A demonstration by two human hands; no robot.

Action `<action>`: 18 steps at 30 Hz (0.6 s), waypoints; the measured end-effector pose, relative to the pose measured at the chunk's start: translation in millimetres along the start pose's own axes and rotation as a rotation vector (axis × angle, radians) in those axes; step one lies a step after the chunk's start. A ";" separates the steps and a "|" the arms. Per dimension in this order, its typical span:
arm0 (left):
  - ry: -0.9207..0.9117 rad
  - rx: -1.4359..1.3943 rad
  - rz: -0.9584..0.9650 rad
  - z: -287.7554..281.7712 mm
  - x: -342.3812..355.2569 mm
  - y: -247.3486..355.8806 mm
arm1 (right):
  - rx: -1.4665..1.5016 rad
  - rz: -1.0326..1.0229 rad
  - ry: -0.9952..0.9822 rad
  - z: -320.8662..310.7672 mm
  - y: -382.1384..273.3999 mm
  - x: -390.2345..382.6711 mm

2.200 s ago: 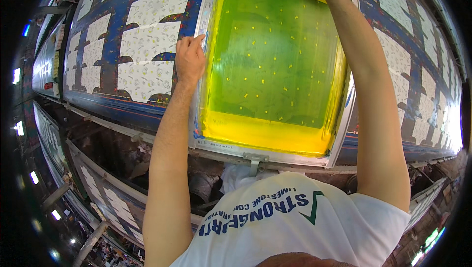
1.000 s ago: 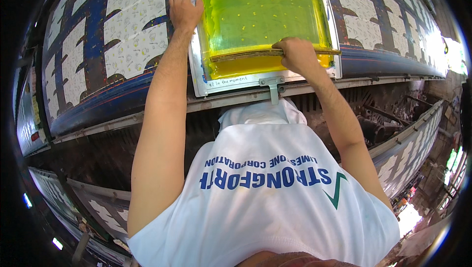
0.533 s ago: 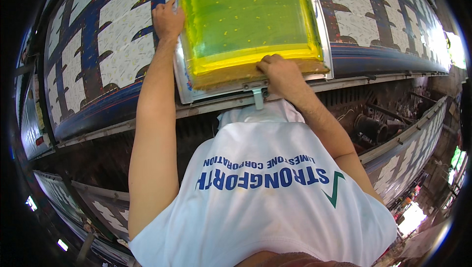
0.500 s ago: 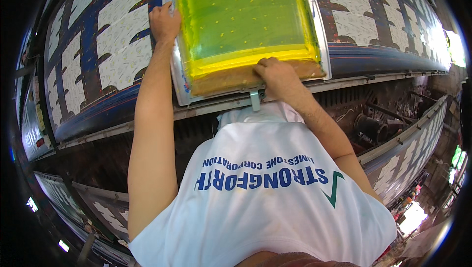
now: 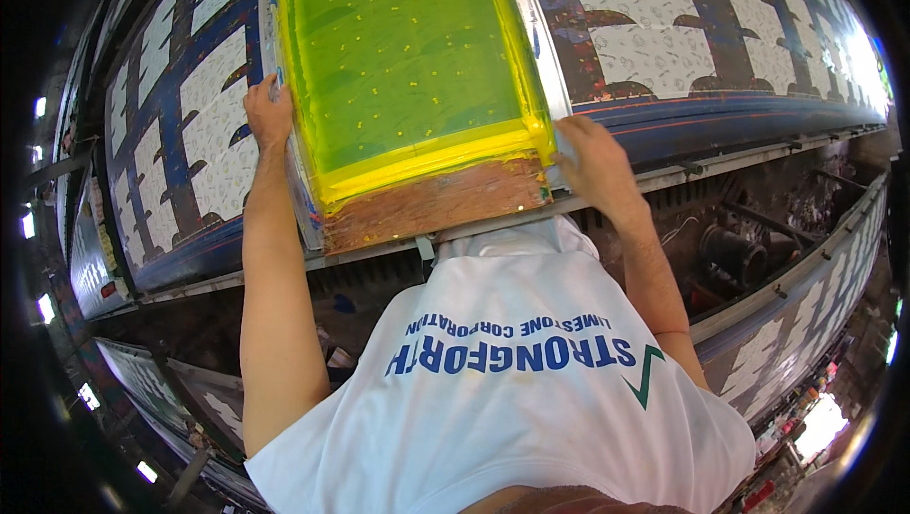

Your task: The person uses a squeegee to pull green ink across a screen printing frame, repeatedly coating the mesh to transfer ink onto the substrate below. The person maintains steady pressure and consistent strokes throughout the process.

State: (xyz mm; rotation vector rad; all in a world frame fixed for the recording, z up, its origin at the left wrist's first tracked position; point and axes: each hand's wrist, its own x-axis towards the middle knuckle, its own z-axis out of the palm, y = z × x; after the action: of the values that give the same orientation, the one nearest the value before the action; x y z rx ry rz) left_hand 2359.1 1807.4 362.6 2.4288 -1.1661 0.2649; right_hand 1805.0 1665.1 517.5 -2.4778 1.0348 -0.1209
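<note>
A screen-printing frame (image 5: pixel 408 69) lies tilted on the long table, with green mesh, a bright yellow inked border and pale metal side rails. Its near end has a brown wooden strip (image 5: pixel 441 199). My left hand (image 5: pixel 269 116) is closed on the left rail, fingers curled over the edge. My right hand (image 5: pixel 599 162) grips the right rail by the near corner; its fingertips are partly hidden behind the hand. Around the frame, white printed fabric pieces (image 5: pixel 213 102) lie in rows on the dark blue table surface.
More white fabric pieces (image 5: pixel 645 59) lie to the right. A metal rail (image 5: pixel 701 165) runs along the table's near edge, with a small metal bracket (image 5: pixel 426 248) below the frame. Across a dark gap holding a round black container (image 5: pixel 735 253) stands another table (image 5: pixel 787 310) with pieces.
My right hand has moved from the wooden near end to the right rail. The frame and my left hand appear further left and lower, as the view has also shifted.
</note>
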 end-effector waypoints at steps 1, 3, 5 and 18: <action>-0.001 0.004 -0.002 -0.5 0.4 0.3 | 0.020 0.058 0.032 -4.1 14.4 1.2; -0.011 0.010 -0.011 -0.3 0.2 0.8 | 0.045 0.141 0.080 -4.8 35.9 6.1; 0.017 0.003 0.022 0.3 -0.1 0.5 | 0.052 0.177 0.138 -1.1 50.3 17.5; 0.012 -0.086 0.005 0.4 -1.4 -7.7 | -0.019 0.297 0.111 31.2 29.7 86.7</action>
State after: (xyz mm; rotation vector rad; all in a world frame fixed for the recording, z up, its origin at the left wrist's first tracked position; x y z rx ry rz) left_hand 2364.2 1812.4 359.4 2.3470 -1.1552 0.2254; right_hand 1855.3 1598.1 468.8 -2.3246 1.4430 -0.1563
